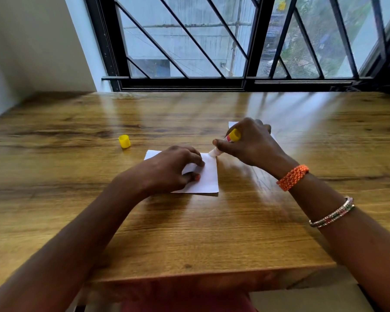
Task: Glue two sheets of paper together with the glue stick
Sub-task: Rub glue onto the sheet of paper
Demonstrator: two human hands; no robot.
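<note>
A small white sheet of paper (208, 176) lies on the wooden table (189, 233) in front of me. My left hand (169, 170) rests on it with curled fingertips pressing it down. My right hand (250, 143) grips a glue stick (231, 137) with a yellow end, tilted so its white tip touches the sheet's far right corner. A second white sheet (232, 124) lies behind my right hand, mostly hidden by it.
The glue stick's yellow cap (124, 141) stands on the table to the far left of the sheet. A barred window (234, 41) runs along the table's far edge, and a wall stands at the left.
</note>
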